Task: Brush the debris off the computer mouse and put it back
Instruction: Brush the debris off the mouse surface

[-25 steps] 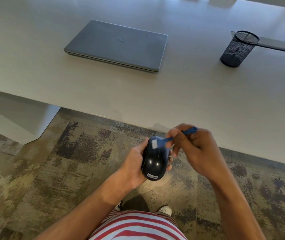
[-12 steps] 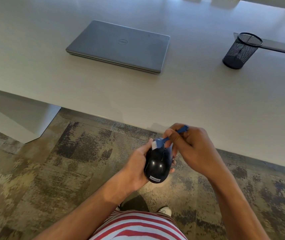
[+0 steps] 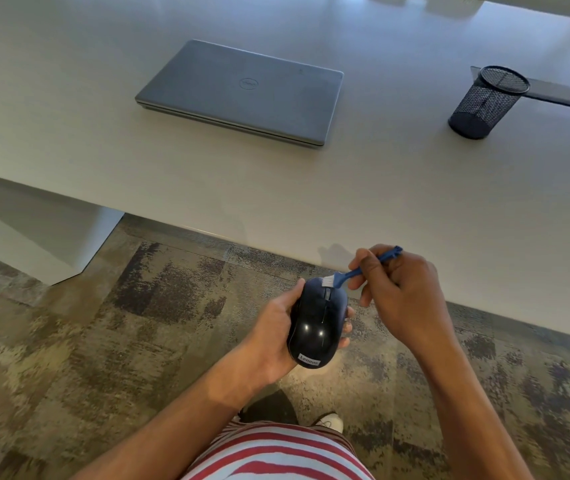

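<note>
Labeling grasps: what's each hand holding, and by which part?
Left hand cups the black mouse around its sides and underside. Right hand pinches the blue brush by its handle, bristles at the mouse's front end.

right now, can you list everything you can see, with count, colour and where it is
laptop: 1, grey, closed, on the desk
pen cup: 1, black mesh, desk far right
desk: 1, pale grey, across the top
carpet: mottled brown, under the desk edge
mouse: 1, black, held in the left hand
brush: 1, blue with white bristles, on the mouse's front end
shirt: red and white stripes, bottom
left hand: grips the mouse
right hand: pinches the brush
</note>
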